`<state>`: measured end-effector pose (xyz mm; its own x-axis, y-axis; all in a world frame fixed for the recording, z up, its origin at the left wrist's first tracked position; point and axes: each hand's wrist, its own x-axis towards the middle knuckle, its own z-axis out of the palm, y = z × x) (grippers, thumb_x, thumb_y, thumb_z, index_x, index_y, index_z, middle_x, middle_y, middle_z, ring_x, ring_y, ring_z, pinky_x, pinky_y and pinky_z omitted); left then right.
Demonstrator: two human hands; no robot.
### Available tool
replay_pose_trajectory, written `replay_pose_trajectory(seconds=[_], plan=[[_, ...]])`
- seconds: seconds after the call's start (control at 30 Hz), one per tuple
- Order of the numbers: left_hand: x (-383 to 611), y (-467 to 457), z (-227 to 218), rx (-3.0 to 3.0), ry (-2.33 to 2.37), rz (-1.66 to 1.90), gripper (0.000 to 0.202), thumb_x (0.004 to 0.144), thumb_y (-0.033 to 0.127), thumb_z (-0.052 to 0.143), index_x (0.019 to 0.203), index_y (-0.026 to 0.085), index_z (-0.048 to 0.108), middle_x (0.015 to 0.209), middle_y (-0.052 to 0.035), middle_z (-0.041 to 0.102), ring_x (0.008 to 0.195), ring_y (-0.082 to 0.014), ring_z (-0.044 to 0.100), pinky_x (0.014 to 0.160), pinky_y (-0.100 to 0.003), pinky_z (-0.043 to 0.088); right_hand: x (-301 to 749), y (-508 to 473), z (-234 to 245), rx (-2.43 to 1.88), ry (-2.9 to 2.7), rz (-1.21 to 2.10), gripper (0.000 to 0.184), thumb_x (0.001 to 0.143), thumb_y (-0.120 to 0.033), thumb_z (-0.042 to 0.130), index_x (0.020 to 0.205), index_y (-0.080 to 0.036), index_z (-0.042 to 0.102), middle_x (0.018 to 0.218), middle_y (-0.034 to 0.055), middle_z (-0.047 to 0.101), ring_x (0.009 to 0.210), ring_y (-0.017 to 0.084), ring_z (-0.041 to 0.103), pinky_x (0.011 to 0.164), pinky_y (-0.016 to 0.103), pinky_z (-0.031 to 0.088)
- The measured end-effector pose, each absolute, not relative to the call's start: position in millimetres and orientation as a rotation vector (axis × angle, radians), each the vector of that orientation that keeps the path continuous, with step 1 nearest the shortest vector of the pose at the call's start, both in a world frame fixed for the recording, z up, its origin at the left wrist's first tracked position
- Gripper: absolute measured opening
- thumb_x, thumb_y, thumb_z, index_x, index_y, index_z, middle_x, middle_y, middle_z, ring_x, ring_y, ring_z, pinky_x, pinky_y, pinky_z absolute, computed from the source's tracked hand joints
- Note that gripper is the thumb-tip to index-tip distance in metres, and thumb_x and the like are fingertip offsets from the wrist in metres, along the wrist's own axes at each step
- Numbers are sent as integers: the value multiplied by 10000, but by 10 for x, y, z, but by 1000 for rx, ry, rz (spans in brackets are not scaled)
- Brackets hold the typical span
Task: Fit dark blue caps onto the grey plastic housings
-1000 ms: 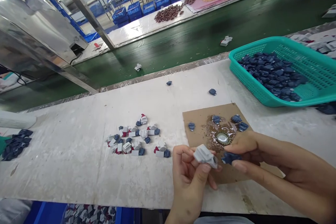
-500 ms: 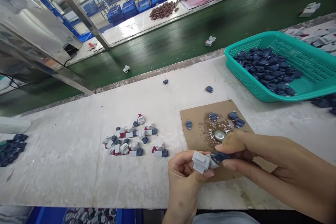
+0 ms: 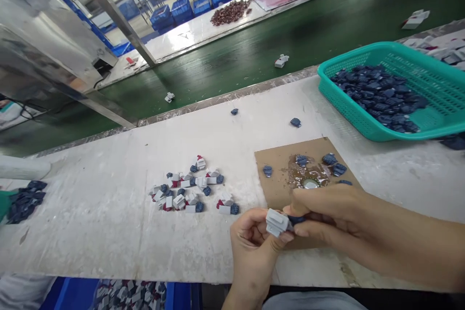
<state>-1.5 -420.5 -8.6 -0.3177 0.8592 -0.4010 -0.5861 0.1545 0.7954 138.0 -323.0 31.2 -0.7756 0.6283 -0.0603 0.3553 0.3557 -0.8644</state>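
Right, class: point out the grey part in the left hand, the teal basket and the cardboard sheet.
grey part (image 3: 275, 223): head view, on its ribbed top.
teal basket (image 3: 345, 109): head view, on the near mesh wall.
cardboard sheet (image 3: 276, 192): head view, on the bare left area.

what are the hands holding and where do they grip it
Left hand pinches the grey piece at its lower right; right hand pinches the blue piece, mostly hidden, against it.
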Motion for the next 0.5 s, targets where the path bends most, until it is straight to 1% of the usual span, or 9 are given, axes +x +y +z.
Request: replay_pose_trajectory(seconds=[0.1, 0.2, 0.27, 0.33, 0.37, 0.4, 0.43, 0.47, 0.5], plan=[[-405, -4368, -51, 616, 1378, 1236, 170, 638, 192, 934, 776, 218, 838, 726, -24, 788, 681, -168, 710, 629, -214, 546, 1149, -3220, 141, -685, -2466, 1664, 186, 952, -193, 470, 771, -216, 505, 672, -29, 630, 595, 121, 584, 538, 210, 378], [-1059, -4501, 233, 912, 1665, 909, 302, 655, 243, 914, 950, 216, 850, 823, -71, 814, 610, -186, 702, 575, -246, 532, 901, -3166, -47, -662, -2546, 1686, 95, 945, -167, 491, 871, -217, 522, 719, -20, 621, 664, 142, 600, 594, 221, 403], [-1564, -4357, 499, 1109, 1903, 800, 292, 702, 359, 884, 957, 223, 843, 663, -43, 769, 469, -167, 634, 506, -258, 498, 778, -3136, -166, -633, -2627, 1609, 86, 953, -180, 503, 880, -223, 520, 754, -10, 630, 681, 152, 610, 589, 221, 406], [-2051, -3899, 704, 1351, 2248, 775, 230, 849, 418, 744, 906, 208, 818, 570, -21, 704, 470, -183, 626, 539, -285, 505, 680, -3140, -289, -592, -2720, 1465, 128, 950, -180, 506, 831, -226, 500, 763, -2, 651, 651, 156, 622, 550, 224, 398], [-2270, -3563, 755, 1439, 2446, 776, 245, 911, 403, 673, 949, 197, 801, 671, -48, 743, 587, -210, 681, 647, -319, 549, 632, -3158, -353, -556, -2757, 1351, 151, 943, -165, 504, 806, -227, 491, 761, 0, 665, 628, 158, 631, 534, 230, 401], [-2464, -3184, 767, 1468, 2536, 820, 262, 967, 356, 598, 1073, 188, 769, 897, -94, 788, 808, -245, 728, 792, -360, 565, 583, -3185, -417, -514, -2777, 1201, 169, 923, -134, 505, 783, -228, 487, 748, -1, 672, 601, 159, 637, 519, 239, 405], [-2626, -2794, 744, 1482, 2574, 839, 278, 997, 305, 550, 1171, 180, 727, 1126, -135, 768, 1027, -273, 709, 902, -395, 551, 537, -3216, -480, -467, -2784, 1036, 178, 886, -92, 511, 773, -228, 495, 749, -2, 682, 588, 162, 648, 511, 249, 416], [-2751, -2424, 698, 1489, 2598, 837, 287, 997, 269, 560, 1231, 163, 689, 1280, -163, 711, 1165, -292, 661, 984, -435, 523, 499, -3249, -539, -423, -2770, 865, 192, 840, -47, 515, 775, -228, 513, 754, -3, 690, 577, 164, 655, 503, 262, 428], [-2834, -2102, 641, 1492, 2605, 834, 310, 985, 268, 601, 1269, 158, 657, 1352, -163, 664, 1217, -298, 631, 1019, -477, 512, 481, -3278, -592, -392, -2732, 702, 212, 800, -16, 520, 791, -227, 537, 756, -7, 694, 559, 167, 656, 488, 277, 432]])
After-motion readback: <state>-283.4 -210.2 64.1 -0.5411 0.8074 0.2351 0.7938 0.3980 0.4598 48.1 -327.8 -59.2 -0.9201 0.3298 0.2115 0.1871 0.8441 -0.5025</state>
